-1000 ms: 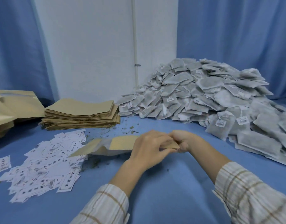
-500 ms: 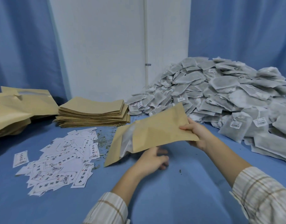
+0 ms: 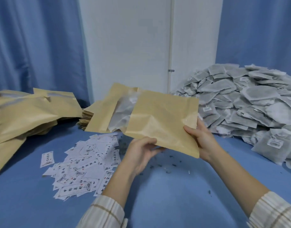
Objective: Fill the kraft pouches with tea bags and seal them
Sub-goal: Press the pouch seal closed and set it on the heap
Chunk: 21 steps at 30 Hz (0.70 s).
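We hold the kraft pouch [image 3: 159,119] up in the air over the blue surface [image 3: 174,195], its window side toward us; tea bags show pale through the clear strip near its left. Half a second ago it hung lower and tilted, carried by the right hand alone; a second ago it lay nearly flat between both hands close to the surface. It now stands higher and nearer the camera, hiding most of the stack of flat pouches [image 3: 87,116] behind it.

Right hand [image 3: 205,142]: grips the pouch's lower right corner, thumb on the front face, fingers behind. Same corner as half a second ago.

Left hand [image 3: 141,152]: has come up from below, where it hovered free of the pouch; its fingers now curl at the pouch's bottom edge, thumb at the front. Whether the fingers behind press the paper we cannot tell.

The view has swung left and up since the earlier frames: the heap of filled pouches [image 3: 27,116] at far left shows more fully, and the heap of tea bags [image 3: 250,102] sits further right. Paper labels [image 3: 82,167] lie scattered on the surface left of the left hand, as before. Loose tea crumbs [image 3: 164,163] dot the surface under the pouch.
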Tool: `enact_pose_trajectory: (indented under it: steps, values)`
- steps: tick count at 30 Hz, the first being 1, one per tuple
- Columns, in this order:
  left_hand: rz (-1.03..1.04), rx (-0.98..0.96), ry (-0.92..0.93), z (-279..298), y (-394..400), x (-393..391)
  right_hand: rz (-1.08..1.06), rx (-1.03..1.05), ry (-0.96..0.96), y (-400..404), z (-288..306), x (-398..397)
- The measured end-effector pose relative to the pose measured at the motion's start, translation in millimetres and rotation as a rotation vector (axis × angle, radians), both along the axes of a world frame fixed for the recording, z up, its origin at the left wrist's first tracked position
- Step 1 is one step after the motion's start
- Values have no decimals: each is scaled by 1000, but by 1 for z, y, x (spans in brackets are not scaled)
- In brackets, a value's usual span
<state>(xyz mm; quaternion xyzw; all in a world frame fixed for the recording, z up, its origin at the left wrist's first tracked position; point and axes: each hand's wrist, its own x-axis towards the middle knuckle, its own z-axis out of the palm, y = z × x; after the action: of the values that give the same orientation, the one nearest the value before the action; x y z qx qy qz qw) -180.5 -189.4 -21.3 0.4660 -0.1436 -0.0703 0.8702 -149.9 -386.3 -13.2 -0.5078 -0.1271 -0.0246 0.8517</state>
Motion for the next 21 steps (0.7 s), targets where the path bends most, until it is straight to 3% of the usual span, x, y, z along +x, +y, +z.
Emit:
enact_pose_trajectory:
  steps: [4, 10, 14, 18, 19, 21]
  values:
    - [255, 36, 22, 24, 60, 12, 114, 77, 54, 67, 9, 4]
    - [462, 187, -11, 43, 147, 22, 343, 137, 224, 175, 10, 12]
    - [638, 242, -64, 44, 195, 30, 402, 222, 190, 241, 13, 24]
    - [798, 21, -189, 55, 245, 43, 467, 291, 158, 350, 53, 51]
    - [807, -41, -210, 58, 259, 46, 511, 263, 186, 382, 69, 58]
    - [873, -19, -124, 60, 282, 47, 620, -29, 204, 432, 97, 64]
